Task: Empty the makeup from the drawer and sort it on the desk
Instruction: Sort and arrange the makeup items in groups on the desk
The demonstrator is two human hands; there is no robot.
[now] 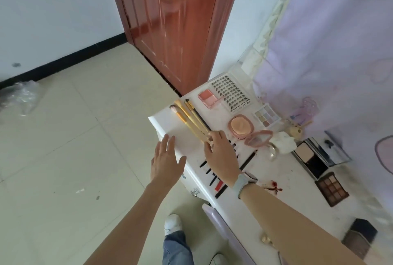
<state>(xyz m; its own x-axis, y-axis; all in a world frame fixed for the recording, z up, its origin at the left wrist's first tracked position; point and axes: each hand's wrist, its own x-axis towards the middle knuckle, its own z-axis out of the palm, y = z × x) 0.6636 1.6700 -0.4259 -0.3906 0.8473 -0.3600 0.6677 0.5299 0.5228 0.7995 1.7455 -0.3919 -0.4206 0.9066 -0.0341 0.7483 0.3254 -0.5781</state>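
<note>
Brushes [190,117] — a small bundle with pale yellow handles, one with a black handle beside them — lie fanned on the white bench [170,124] near its far left corner, bristle ends pointing away from me. I see my right hand [221,154] over their near ends, fingertips touching the handles; whether its grip closes on them I cannot tell. My left hand [167,160] hovers at the bench edge, fingers spread wide, holding nothing. Beyond the brushes sit a pink blush compact [207,97], a lash tray [232,93], a round peach powder compact [241,126] and a pale eyeshadow palette [265,114]. A brown eyeshadow palette [331,188] lies nearer me, right — dark pencils [212,176] partly under my wrist.
</note>
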